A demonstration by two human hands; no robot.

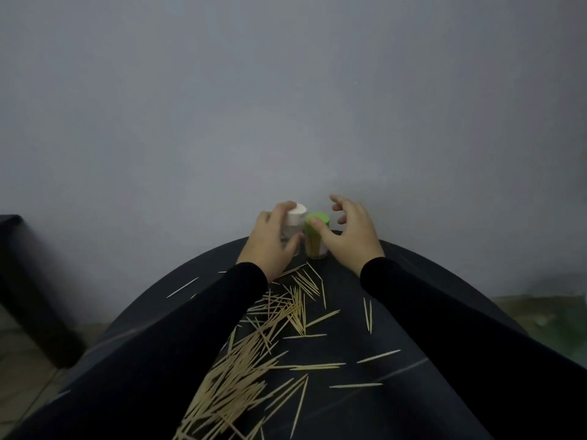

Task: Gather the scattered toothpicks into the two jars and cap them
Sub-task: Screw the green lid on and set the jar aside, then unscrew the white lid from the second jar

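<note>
Two small jars stand side by side at the far edge of the dark table (397, 408), close to the wall. The left jar (293, 227) is clear with a white cap; my left hand (270, 241) grips it, fingers and thumb curled round its body. The right jar (316, 241) has a green cap and holds toothpicks. My right hand (347, 233) hovers beside it with spread, bent fingers, its thumb touching the green cap. Several loose toothpicks (254, 354) lie scattered across the table between my forearms.
A grey wall (286, 106) rises directly behind the jars. A dark piece of furniture (28, 290) stands at the left on a tiled floor. A few stray toothpicks (378, 356) lie toward the right of the table.
</note>
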